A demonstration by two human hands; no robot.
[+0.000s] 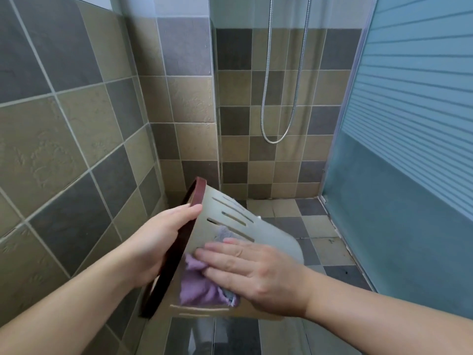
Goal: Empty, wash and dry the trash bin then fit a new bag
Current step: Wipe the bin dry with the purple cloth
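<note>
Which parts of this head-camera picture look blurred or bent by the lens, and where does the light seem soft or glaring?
Head view: the bin is smeared by motion, the right hand on the purple cloth less so; the wide lens bows the tile lines at the left; light is soft and even, without harsh glare.

The right hand [252, 274] lying flat covers the middle of the crumpled lilac cloth [197, 288] and part of the beige slotted plastic trash bin [266, 231]; the bin's far curved edge is blurred; its inside is hidden; both forearms are cut off by the bottom edge.
</note>
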